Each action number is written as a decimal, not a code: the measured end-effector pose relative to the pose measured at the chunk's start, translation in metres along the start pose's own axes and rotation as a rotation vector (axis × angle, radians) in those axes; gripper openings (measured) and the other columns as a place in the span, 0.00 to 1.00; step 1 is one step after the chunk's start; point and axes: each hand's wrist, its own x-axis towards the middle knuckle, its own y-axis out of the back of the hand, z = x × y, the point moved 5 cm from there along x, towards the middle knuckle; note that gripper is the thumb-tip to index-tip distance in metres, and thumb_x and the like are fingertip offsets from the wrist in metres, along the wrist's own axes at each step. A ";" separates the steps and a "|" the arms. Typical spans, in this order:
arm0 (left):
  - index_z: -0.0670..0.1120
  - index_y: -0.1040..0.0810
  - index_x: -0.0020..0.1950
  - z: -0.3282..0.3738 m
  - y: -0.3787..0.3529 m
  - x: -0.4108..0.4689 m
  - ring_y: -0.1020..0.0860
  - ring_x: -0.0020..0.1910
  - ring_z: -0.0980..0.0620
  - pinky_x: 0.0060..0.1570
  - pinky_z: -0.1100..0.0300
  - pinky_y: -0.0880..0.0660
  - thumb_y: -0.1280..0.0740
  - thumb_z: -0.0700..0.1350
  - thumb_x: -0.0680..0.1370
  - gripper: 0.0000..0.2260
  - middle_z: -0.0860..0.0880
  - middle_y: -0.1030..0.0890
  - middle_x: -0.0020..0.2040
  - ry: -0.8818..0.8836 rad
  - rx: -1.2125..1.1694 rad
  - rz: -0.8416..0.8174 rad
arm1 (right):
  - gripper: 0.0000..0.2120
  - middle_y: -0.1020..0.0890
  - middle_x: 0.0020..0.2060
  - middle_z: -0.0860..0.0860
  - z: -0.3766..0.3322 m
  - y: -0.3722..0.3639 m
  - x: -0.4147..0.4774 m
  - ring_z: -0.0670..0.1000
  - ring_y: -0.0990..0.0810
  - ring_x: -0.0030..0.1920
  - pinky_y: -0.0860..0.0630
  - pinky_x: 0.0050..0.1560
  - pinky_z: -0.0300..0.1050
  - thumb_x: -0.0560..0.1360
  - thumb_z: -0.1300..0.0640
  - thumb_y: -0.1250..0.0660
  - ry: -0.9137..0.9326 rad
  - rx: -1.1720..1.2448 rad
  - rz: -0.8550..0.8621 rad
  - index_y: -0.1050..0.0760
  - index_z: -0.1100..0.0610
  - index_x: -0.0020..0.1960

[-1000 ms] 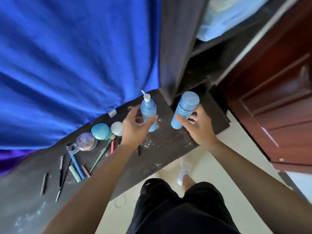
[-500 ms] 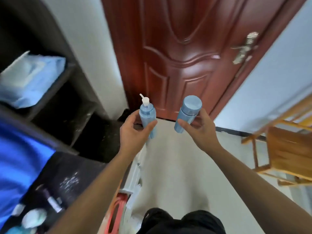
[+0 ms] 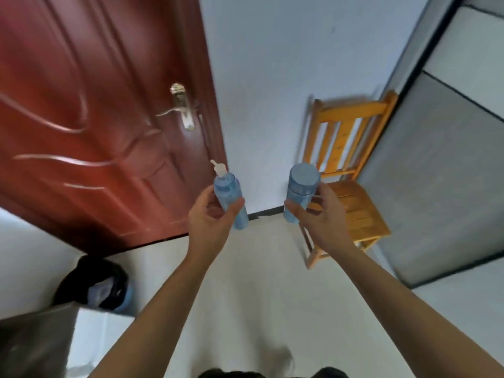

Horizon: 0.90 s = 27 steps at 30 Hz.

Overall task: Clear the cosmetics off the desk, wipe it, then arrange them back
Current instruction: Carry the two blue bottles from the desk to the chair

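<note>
My left hand (image 3: pixel 211 222) grips a blue pump bottle (image 3: pixel 227 193) with a white pump nozzle, held upright in the air. My right hand (image 3: pixel 323 216) grips a blue capped bottle (image 3: pixel 300 188) with a round flat lid, tilted slightly towards me. Both bottles are held out in front of me above the pale floor, about a hand's width apart. The desk and the other cosmetics are out of view.
A yellow wooden chair (image 3: pixel 351 197) stands against the white wall just beyond my right hand. A red-brown door (image 3: pixel 95 118) with a metal handle is on the left. A black-lined bin (image 3: pixel 95 285) sits at lower left, beside a dark furniture corner (image 3: pixel 35 342).
I have turned right, away from the desk, carrying both bottles. The desk and shelves have left the view; the door has slid left and the chair has come in front of me.
</note>
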 end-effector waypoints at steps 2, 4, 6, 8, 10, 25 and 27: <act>0.45 0.21 0.63 0.006 -0.043 0.015 0.18 0.46 0.46 0.47 0.56 0.20 0.24 0.48 0.72 0.21 0.47 0.16 0.50 -0.009 -0.004 -0.052 | 0.30 0.19 0.57 0.42 0.019 0.030 0.023 0.41 0.20 0.56 0.17 0.54 0.44 0.68 0.35 0.26 -0.043 -0.018 0.031 0.28 0.45 0.65; 0.45 0.21 0.63 0.006 -0.080 0.031 0.19 0.47 0.42 0.47 0.52 0.19 0.24 0.50 0.71 0.22 0.46 0.16 0.50 -0.009 0.002 -0.095 | 0.28 0.19 0.58 0.45 0.036 0.053 0.046 0.46 0.20 0.57 0.17 0.56 0.49 0.70 0.40 0.24 -0.073 -0.034 0.060 0.28 0.46 0.66; 0.45 0.22 0.63 0.003 -0.113 0.050 0.19 0.47 0.43 0.48 0.50 0.19 0.24 0.52 0.70 0.24 0.45 0.17 0.51 0.005 0.006 -0.136 | 0.27 0.19 0.58 0.45 0.051 0.072 0.070 0.48 0.20 0.57 0.18 0.55 0.47 0.70 0.42 0.24 -0.084 -0.038 0.094 0.28 0.45 0.66; 0.45 0.22 0.62 -0.004 -0.142 0.074 0.19 0.45 0.50 0.46 0.55 0.20 0.23 0.51 0.71 0.22 0.48 0.17 0.49 0.012 0.031 -0.154 | 0.27 0.19 0.55 0.42 0.064 0.087 0.095 0.45 0.20 0.56 0.19 0.50 0.36 0.69 0.39 0.25 -0.097 -0.029 0.133 0.29 0.42 0.64; 0.46 0.22 0.63 -0.011 -0.170 0.103 0.21 0.44 0.56 0.43 0.65 0.23 0.23 0.49 0.72 0.22 0.52 0.18 0.49 0.004 0.066 -0.162 | 0.28 0.20 0.53 0.38 0.076 0.101 0.122 0.42 0.20 0.55 0.23 0.43 0.27 0.67 0.36 0.28 -0.114 -0.030 0.171 0.29 0.42 0.63; 0.56 0.28 0.62 -0.045 -0.387 0.242 0.22 0.50 0.59 0.42 0.76 0.26 0.25 0.56 0.71 0.22 0.58 0.21 0.53 0.098 0.154 -0.340 | 0.28 0.24 0.52 0.30 0.188 0.191 0.306 0.34 0.21 0.51 0.24 0.42 0.24 0.69 0.39 0.26 -0.272 -0.094 0.192 0.32 0.40 0.65; 0.54 0.27 0.63 -0.054 -0.411 0.248 0.21 0.50 0.59 0.43 0.78 0.27 0.26 0.58 0.71 0.23 0.58 0.21 0.53 0.112 0.172 -0.321 | 0.27 0.24 0.52 0.30 0.212 0.201 0.324 0.35 0.21 0.52 0.25 0.44 0.23 0.70 0.44 0.24 -0.282 -0.089 0.153 0.32 0.40 0.65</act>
